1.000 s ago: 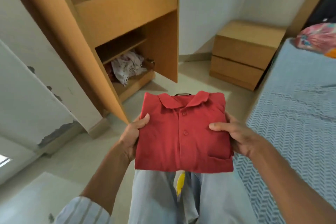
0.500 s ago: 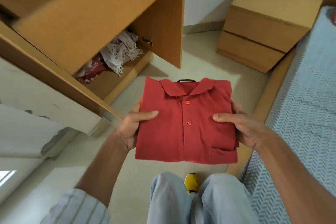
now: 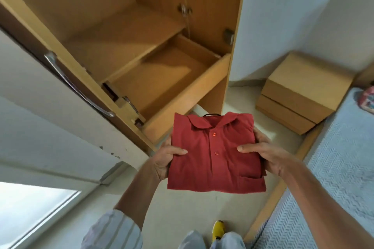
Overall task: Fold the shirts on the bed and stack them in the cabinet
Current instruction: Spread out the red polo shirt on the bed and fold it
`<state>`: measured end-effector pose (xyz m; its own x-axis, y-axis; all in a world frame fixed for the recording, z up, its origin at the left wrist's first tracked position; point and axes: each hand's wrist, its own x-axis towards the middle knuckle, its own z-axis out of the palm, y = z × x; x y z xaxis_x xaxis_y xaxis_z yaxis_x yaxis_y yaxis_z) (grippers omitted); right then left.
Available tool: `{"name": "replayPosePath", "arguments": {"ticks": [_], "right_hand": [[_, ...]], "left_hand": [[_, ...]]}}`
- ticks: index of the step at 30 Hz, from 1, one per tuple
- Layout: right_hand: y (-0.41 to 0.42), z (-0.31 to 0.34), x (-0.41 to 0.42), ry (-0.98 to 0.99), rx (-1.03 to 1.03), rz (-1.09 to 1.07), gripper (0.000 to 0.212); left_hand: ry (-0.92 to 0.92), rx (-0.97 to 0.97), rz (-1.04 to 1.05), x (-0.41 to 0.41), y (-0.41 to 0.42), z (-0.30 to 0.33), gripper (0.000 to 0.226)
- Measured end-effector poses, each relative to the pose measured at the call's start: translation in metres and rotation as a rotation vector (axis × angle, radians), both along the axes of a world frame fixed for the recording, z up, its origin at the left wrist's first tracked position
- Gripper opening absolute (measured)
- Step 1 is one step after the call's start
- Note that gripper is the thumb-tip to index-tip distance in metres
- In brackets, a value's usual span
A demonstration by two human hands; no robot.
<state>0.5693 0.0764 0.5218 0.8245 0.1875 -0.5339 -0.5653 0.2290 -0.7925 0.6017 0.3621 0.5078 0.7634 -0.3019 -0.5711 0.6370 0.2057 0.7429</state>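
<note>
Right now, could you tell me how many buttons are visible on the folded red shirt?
2. The upper button sits just below the collar on the folded red shirt; the lower button is farther down the placket. More may be hidden in the folds.

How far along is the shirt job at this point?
Done: the red polo shirt is folded into a neat square, collar and buttons up. In hand: the left hand and right hand grip its two sides in front of the open wooden cabinet, just short of its pulled-out drawer. Left: setting it inside; no shirts show in the drawer, and little of the bed shows.
</note>
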Motion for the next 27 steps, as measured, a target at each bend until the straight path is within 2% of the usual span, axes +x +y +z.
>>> {"name": "replayPosePath", "arguments": {"ticks": [5, 10, 14, 19, 22, 25, 27], "right_hand": [[-0.004, 0.031, 0.047, -0.024, -0.006, 0.072, 0.083], [0.007, 0.041, 0.115, -0.032, -0.074, 0.099, 0.077], [0.023, 0.039, 0.182, -0.01, -0.143, 0.163, 0.087], [0.062, 0.023, 0.293, 0.034, -0.24, 0.331, 0.104], [0.089, 0.005, 0.35, 0.037, -0.313, 0.443, 0.092], [0.119, -0.022, 0.404, 0.067, -0.346, 0.507, 0.093], [0.137, -0.038, 0.431, 0.079, -0.325, 0.539, 0.088]], "left_hand": [[-0.017, -0.027, 0.106, 0.023, -0.007, 0.035, 0.086], [-0.072, 0.068, 0.234, 0.066, -0.004, 0.047, 0.076], [-0.049, 0.129, 0.355, 0.11, 0.005, 0.045, 0.073], [-0.111, 0.432, 0.398, 0.181, 0.028, 0.018, 0.09], [-0.101, 0.612, 0.418, 0.219, 0.033, 0.007, 0.088], [-0.083, 0.652, 0.466, 0.258, 0.05, -0.025, 0.093], [-0.058, 0.719, 0.506, 0.275, 0.06, -0.037, 0.088]]}}
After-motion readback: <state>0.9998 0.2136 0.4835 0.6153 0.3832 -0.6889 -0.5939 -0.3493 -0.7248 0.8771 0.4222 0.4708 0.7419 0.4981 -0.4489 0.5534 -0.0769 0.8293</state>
